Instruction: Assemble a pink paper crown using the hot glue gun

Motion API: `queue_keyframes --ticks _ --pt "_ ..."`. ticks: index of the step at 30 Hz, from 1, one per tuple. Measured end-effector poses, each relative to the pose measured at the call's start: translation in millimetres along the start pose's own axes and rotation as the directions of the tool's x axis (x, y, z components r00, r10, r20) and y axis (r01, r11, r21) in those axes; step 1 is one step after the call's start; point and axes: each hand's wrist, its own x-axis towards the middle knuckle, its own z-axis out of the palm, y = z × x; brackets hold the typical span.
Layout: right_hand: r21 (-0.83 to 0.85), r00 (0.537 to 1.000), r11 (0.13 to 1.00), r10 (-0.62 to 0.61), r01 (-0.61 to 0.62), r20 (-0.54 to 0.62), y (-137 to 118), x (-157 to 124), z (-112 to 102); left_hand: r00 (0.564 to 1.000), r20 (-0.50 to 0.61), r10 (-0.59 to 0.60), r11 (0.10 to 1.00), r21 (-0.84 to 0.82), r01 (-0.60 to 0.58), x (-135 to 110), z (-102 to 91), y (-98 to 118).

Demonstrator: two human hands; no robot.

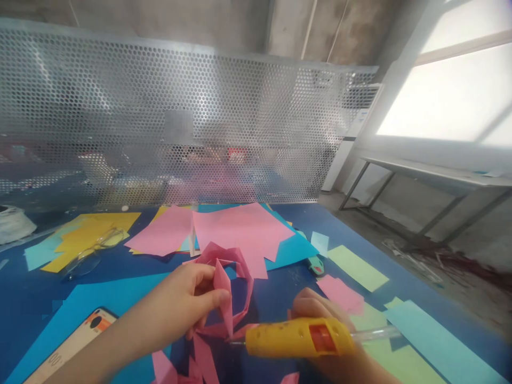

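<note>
By pink paper edge, glue gun

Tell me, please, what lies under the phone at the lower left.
A blue sheet of paper shows beside the phone, which lies on it. Whatever the phone and the left forearm cover cannot be seen.

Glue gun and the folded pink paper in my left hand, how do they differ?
The glue gun is yellow, while the folded paper is pink. The glue gun lies sideways in the right hand; the folded paper stands roughly upright in the left hand. Both are held over the blue table.
</note>
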Motion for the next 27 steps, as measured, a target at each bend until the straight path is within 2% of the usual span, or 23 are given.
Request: queue_keyframes --ticks 7,13,19,27 --pt "0.109 0.988 0.983 0.141 -0.148 0.067 1.9 -3.1 4.9 0.998 0.056 0.007 0.999 -0.048 -0.005 -2.5 0.7 -0.1" --pt "0.167 0.976 0.966 0.174 -0.196 0.134 4.4 -10.8 9.6 0.997 0.079 0.014 0.996 -0.087 -0.007 -2.8 0.5 -0.7" --pt "0.148 0.979 0.971 0.173 -0.187 0.105 0.4 -7.5 5.9 0.993 0.119 -0.004 0.996 -0.085 0.014 -3.8 2.2 0.0" --pt "0.100 0.997 0.993 0.061 -0.067 0.053 -3.6 1.1 2.3 0.995 0.095 0.018 0.997 -0.083 -0.010 -5.0 2.9 5.1"
